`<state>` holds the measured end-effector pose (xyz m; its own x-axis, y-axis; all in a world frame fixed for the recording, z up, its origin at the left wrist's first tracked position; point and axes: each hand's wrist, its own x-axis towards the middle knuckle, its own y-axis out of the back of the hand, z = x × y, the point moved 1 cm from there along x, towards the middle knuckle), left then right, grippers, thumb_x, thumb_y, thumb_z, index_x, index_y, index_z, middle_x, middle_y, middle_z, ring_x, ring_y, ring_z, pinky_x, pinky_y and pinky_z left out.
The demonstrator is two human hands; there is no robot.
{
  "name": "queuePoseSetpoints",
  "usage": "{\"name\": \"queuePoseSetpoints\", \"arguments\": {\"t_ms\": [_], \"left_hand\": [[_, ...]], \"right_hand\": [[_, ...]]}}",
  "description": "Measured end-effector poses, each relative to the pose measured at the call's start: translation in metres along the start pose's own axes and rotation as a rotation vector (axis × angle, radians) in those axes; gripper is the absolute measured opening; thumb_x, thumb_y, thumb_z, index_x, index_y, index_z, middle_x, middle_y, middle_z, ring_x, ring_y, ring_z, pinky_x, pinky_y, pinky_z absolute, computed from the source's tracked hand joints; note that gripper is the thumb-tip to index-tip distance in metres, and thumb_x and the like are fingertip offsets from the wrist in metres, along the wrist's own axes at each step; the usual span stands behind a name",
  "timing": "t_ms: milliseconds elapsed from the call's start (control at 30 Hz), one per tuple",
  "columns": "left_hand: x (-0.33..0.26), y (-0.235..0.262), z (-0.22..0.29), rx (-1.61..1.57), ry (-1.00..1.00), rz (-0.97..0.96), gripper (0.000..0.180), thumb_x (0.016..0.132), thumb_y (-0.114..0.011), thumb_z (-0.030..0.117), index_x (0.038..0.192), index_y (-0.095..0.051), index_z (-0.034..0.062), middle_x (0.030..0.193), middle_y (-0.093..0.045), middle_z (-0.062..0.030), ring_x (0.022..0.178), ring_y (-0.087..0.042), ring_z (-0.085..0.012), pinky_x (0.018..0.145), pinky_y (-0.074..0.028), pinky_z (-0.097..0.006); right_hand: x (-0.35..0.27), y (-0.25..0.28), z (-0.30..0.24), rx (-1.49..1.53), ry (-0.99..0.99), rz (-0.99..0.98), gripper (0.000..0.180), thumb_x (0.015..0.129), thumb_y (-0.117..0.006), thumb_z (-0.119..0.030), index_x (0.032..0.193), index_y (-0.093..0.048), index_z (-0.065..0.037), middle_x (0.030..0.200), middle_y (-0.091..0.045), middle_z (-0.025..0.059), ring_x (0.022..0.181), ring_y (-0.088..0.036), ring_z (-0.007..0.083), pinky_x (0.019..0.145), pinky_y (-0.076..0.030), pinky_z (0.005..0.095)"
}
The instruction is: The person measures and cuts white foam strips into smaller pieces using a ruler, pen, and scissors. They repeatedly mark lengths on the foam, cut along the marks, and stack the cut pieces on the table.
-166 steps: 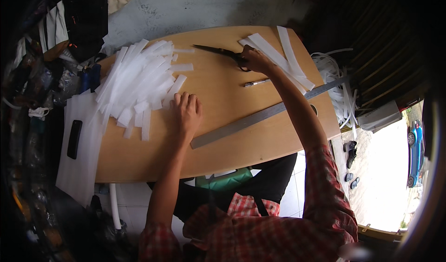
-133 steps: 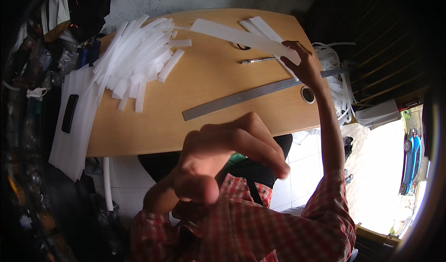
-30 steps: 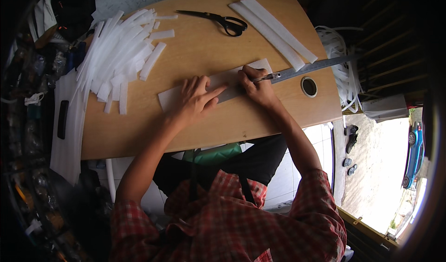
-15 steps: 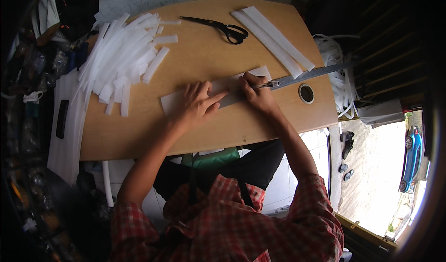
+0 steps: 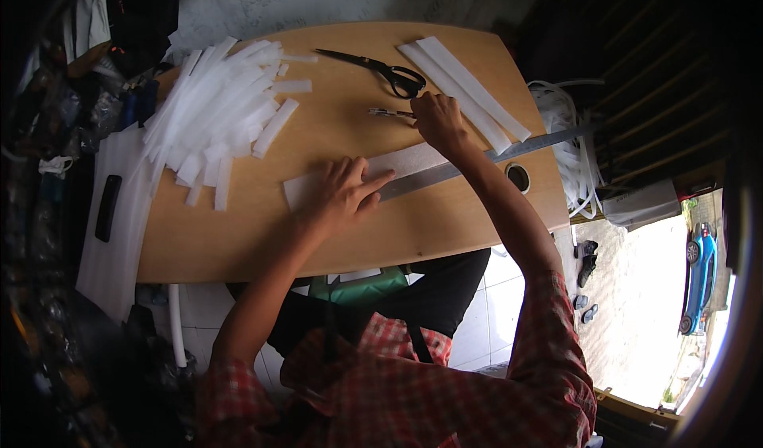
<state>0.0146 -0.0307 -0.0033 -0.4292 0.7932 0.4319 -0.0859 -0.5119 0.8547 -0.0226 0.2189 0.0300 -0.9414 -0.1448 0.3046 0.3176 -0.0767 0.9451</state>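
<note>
My left hand (image 5: 344, 191) lies with its fingers spread on a white foam strip (image 5: 409, 160) and a long metal ruler (image 5: 425, 176), pressing down on both. The ruler runs along the strip's near edge and on to the right past the table's edge. My right hand (image 5: 439, 120) is closed, raised beyond the strip near the scissors' handles. A pen (image 5: 391, 112) sticks out leftward from its fingers, which hide the other end. Black-handled scissors (image 5: 404, 81) lie just past that hand. To its right, two long foam strips (image 5: 469, 94) lie side by side.
A heap of cut white foam strips (image 5: 214, 114) covers the table's left part, beside a hanging foam sheet (image 5: 115, 209). The wooden table (image 5: 358, 249) has a round cable hole (image 5: 518, 178) at right. Curled white strips (image 5: 568, 146) hang past the right edge.
My right hand has lifted off the ruler and moved away from me, toward the scissors. The pen now points left instead of right. My left hand stays on the strip and ruler.
</note>
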Motion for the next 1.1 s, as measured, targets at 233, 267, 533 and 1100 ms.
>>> {"name": "queuePoseSetpoints", "arguments": {"t_ms": [233, 267, 533, 1100], "left_hand": [[-0.004, 0.001, -0.002, -0.025, 0.024, 0.026, 0.046, 0.085, -0.065, 0.021, 0.130, -0.061, 0.0246, 0.102, -0.049, -0.0098, 0.100, -0.049, -0.0277, 0.088, -0.039, -0.044], [-0.006, 0.001, -0.002, -0.030, 0.039, 0.020, 0.046, 0.085, -0.065, 0.021, 0.130, -0.061, 0.0246, 0.102, -0.048, -0.0100, 0.100, -0.049, -0.0278, 0.088, -0.039, -0.045], [-0.001, 0.001, 0.001, -0.002, 0.019, 0.026, 0.046, 0.085, -0.064, 0.021, 0.131, -0.059, 0.0244, 0.103, -0.049, -0.0103, 0.098, -0.050, -0.0277, 0.088, -0.040, -0.045], [0.000, 0.006, -0.004, -0.164, 0.002, 0.306, 0.022, 0.080, -0.070, 0.016, 0.098, -0.069, 0.0042, 0.088, -0.062, -0.0085, 0.082, -0.058, -0.0270, 0.079, -0.043, -0.039]], "right_hand": [[0.058, 0.003, 0.015, 0.196, -0.003, -0.590, 0.020, 0.074, -0.079, -0.027, 0.084, -0.069, -0.012, 0.086, -0.068, 0.0064, 0.090, -0.067, 0.0258, 0.078, -0.053, 0.0408], [0.069, 0.003, 0.015, 0.244, -0.118, -0.559, 0.030, 0.077, -0.076, -0.034, 0.094, -0.069, -0.011, 0.102, -0.069, 0.0104, 0.102, -0.066, 0.0282, 0.082, -0.054, 0.0402], [0.082, -0.038, 0.023, 0.104, -0.158, -0.178, 0.026, 0.080, -0.063, -0.021, 0.100, -0.068, -0.005, 0.111, -0.066, 0.0166, 0.102, -0.065, 0.0335, 0.085, -0.053, 0.0445], [-0.036, 0.068, 0.018, 1.635, -0.184, -0.189, 0.034, 0.088, -0.070, -0.030, 0.101, -0.055, -0.003, 0.073, -0.053, 0.0003, 0.069, -0.053, 0.0089, 0.059, -0.038, 0.0226]]}}
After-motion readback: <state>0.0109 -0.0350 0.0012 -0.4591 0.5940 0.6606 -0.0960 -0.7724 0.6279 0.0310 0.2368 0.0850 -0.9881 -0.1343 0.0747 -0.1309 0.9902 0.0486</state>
